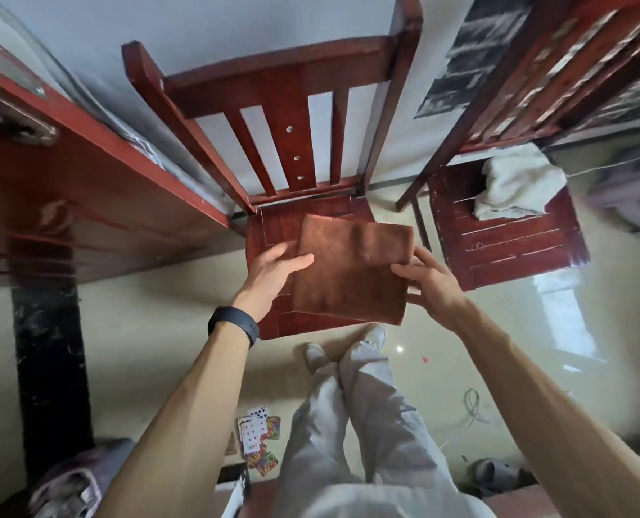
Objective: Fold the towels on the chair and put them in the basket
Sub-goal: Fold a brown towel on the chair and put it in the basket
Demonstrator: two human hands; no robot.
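Note:
A brown towel point(352, 269), folded into a rectangle, lies over the seat of the red wooden chair point(270, 233) in front of me. My left hand point(273, 272) holds the towel's left edge, thumb on top and fingers beneath. My right hand point(429, 280) grips its right edge the same way. A white towel point(516, 185) lies crumpled on the seat of a second red chair point(509, 244) to the right. No basket is in view.
A red wooden table point(68, 188) stands to the left. Playing cards point(258, 435) lie scattered on the glossy floor by my legs. A grey slipper point(498, 474) and a white cable point(472, 409) lie at the lower right. Crumpled cloth point(71, 484) sits at the bottom left.

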